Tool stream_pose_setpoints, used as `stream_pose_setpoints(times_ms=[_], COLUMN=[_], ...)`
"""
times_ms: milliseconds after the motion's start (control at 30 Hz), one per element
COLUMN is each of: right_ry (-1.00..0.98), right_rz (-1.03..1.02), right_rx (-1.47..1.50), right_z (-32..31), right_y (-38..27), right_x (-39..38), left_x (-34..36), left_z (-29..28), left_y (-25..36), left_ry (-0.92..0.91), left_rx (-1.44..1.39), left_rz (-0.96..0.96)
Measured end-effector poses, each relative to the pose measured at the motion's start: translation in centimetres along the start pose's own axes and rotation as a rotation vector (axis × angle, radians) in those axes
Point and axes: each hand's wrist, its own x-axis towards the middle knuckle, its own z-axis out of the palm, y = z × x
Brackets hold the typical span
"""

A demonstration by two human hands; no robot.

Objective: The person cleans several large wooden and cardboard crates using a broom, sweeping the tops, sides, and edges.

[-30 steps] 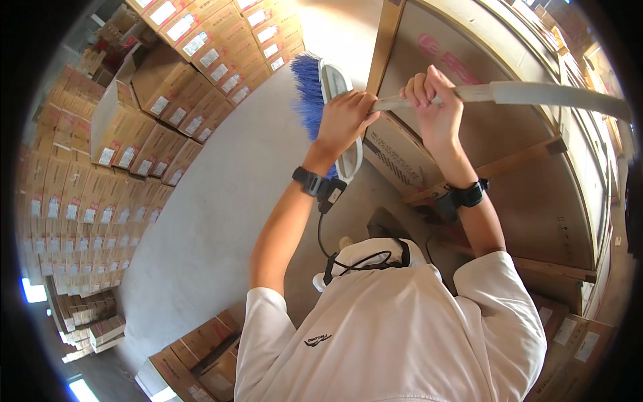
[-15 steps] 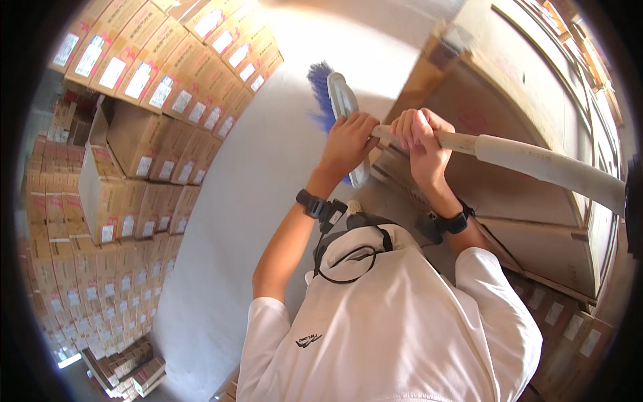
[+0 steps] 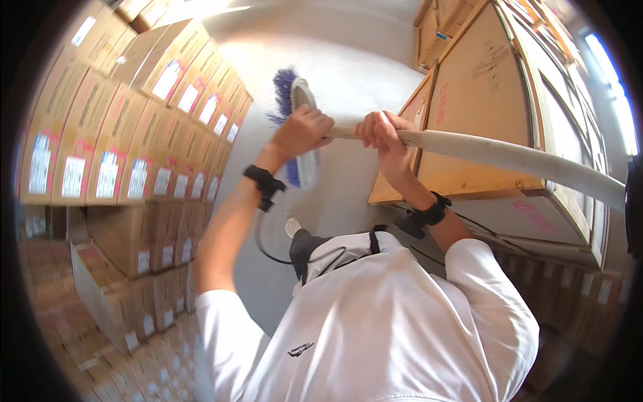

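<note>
A broom with blue-purple bristles and a pale head (image 3: 309, 169) is held sideways at chest height in front of me. My left hand (image 3: 303, 130) is closed round the handle close to the head and partly covers it. Further along the handle, my right hand (image 3: 388, 137) also grips it, fingers wrapped round. The long pale handle (image 3: 495, 151) runs from there toward the right rim of the view. Black straps circle both my wrists.
Tall stacks of labelled cardboard boxes (image 3: 107, 141) line the left side. On the right stands a large wood-framed crate (image 3: 482, 100), close to my right arm, with more crates beyond it. The pale floor (image 3: 348, 87) runs between them, and my shoe (image 3: 293, 226) shows below.
The broom head and both my hands have shifted left in view, still gripping the handle. The box stacks and crates appear from a changed position, and a shoe has come into sight.
</note>
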Motion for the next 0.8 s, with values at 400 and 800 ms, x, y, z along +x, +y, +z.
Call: stream_pose_setpoints(times_ms=[400, 800], right_ry=[0.324, 0.559], right_rz=[-0.202, -0.043], right_rx=[-0.151, -0.229], right_z=[3.3, -8.9], right_y=[8.0, 12.9], right_x=[14.0, 29.2], left_x=[8.9, 24.3], left_z=[2.1, 15.6], left_y=[-18.0, -29.2], left_ry=[0.267, 0.176], left_rx=[-0.303, -0.557], left_rz=[0.002, 0.112])
